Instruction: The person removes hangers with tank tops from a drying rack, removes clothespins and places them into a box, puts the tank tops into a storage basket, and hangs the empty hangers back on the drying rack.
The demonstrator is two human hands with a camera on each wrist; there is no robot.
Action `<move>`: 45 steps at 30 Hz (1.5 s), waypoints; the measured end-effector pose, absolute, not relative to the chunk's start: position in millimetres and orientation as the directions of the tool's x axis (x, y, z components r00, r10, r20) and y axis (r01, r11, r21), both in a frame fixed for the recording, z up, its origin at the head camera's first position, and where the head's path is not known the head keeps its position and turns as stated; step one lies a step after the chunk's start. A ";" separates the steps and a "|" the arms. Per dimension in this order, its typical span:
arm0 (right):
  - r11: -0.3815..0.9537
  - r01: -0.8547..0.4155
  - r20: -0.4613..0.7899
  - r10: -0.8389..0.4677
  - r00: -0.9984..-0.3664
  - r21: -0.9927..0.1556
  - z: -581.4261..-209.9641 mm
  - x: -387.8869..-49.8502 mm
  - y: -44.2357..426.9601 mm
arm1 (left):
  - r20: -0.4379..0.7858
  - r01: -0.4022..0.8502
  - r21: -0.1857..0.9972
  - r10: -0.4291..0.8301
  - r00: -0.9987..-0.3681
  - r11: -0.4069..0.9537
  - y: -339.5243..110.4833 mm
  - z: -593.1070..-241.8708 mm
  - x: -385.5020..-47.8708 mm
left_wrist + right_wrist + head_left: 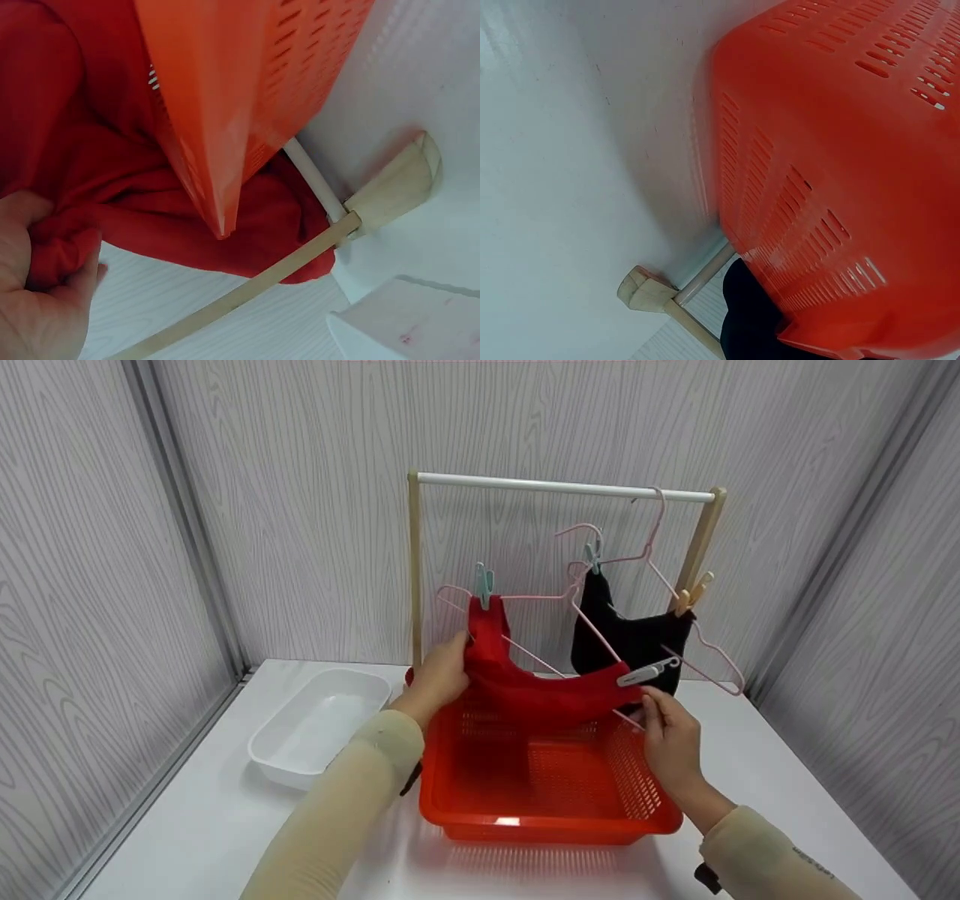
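A red garment hangs on a pink hanger, held at its left by a teal clothespin and at its right by a white clothespin. My left hand grips the garment's left side; in the left wrist view, the thumb and fingers of that hand bunch the red fabric. With thumb and fingers, my right hand pinches the garment's right corner just below the white clothespin. The right wrist view does not show this hand.
An orange-red basket stands beneath the red garment. Behind is a rack with a white rail, where a black garment hangs with a teal clothespin and a yellow clothespin. A white tray lies left.
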State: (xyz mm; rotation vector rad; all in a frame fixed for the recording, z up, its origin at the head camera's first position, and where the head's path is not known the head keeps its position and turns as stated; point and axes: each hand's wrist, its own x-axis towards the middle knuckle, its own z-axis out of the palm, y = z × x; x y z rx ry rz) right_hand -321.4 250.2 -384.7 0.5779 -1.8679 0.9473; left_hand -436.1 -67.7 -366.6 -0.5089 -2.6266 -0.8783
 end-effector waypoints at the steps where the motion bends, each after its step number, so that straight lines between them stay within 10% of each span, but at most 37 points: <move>1: 0.594 -0.717 0.892 0.001 -0.453 -0.365 -384.6 -321.6 250.4 | 0.421 0.439 0.515 0.229 -0.878 0.736 -67.3 -366.5 -435.8; 22: 0.560 -0.745 0.911 0.042 -0.411 -0.362 -379.7 -324.6 252.2 | 0.666 0.583 0.479 0.162 -0.729 0.656 -51.6 -331.9 -422.2; 32: 0.555 -0.742 0.899 0.023 -0.438 -0.376 -385.6 -324.6 256.8 | 0.350 0.489 0.697 0.347 -0.870 0.524 -48.5 -345.7 -414.4; 45: 0.581 -0.718 0.886 0.009 -0.464 -0.383 -387.5 -321.3 257.1 | 0.010 0.416 0.663 0.548 -0.836 0.622 -73.8 -363.3 -414.8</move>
